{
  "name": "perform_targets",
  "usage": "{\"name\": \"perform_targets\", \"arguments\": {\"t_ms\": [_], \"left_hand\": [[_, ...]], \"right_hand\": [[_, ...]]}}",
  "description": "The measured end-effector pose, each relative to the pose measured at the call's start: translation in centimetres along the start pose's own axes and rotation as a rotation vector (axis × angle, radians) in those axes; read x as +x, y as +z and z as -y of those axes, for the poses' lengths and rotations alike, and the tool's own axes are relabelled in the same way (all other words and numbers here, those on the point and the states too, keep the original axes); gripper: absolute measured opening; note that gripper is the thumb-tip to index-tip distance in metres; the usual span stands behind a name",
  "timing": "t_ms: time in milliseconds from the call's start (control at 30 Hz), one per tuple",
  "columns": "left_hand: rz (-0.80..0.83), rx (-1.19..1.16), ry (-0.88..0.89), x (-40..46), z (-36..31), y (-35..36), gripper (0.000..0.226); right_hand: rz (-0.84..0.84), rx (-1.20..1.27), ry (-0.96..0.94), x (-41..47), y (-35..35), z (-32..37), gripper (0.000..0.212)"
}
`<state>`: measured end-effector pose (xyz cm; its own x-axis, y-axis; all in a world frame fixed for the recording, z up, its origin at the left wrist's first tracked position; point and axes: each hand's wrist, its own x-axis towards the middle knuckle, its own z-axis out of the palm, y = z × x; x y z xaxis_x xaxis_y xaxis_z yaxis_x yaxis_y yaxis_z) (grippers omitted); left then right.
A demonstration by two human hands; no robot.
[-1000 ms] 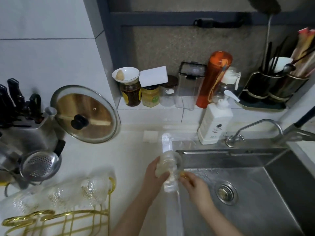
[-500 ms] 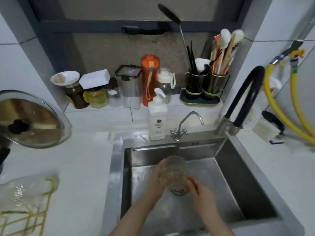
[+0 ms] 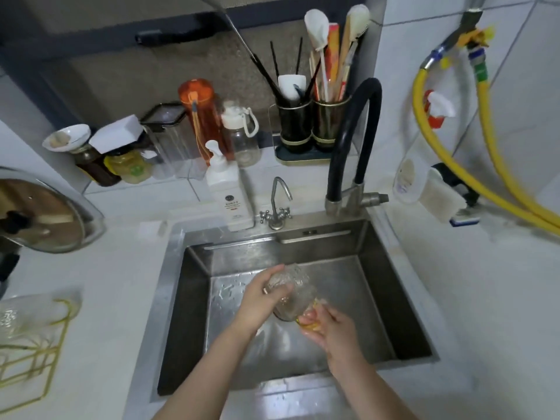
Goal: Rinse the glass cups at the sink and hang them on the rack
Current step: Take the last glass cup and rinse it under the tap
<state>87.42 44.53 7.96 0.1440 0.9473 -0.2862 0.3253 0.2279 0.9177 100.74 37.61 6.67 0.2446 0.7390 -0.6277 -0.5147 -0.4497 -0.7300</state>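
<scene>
Two hands on one glass cup [image 3: 290,294], held tilted over the middle of the steel sink [image 3: 403,301], clear of its floor. My left hand [image 3: 260,301] wraps round the upper body of the cup, fingers curled over the textured wall; my right hand [image 3: 328,325] closes its grip on the lower end, where something yellowish shows against my fingers, though I cannot tell what it is.

I judge this glass to be light but rigid and breakable, and if it is wet it will be slick; the patterned surface should give my fingers some purchase. Holding it round the body with a full wrap feels safer than pinching the rim. No water is visibly running from the black tap [image 3: 353,137].

Well off to the left on the counter [image 3: 121,286] sits the gold wire rack [image 3: 36,359], with blurred clear glassware on it.
</scene>
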Motion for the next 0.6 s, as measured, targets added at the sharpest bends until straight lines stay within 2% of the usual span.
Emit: {"name": "perform_targets", "arguments": {"t_ms": [167, 333, 600], "left_hand": [[-0.021, 0.156, 0.073, 0.2, -0.3, 0.3, 0.048], [-0.031, 0.298, 0.132, 0.2, -1.0, 0.1, 0.040], [-0.043, 0.467, 0.210, 0.3, -2.2, -0.8, 0.043]], "right_hand": [[0.023, 0.228, 0.150, -0.8, 0.2, 0.0, 0.017], [0.022, 0.329, 0.229, -1.3, 0.3, 0.2, 0.018], [0.056, 0.403, 0.293, -2.8, 1.2, 0.7, 0.015]]}}
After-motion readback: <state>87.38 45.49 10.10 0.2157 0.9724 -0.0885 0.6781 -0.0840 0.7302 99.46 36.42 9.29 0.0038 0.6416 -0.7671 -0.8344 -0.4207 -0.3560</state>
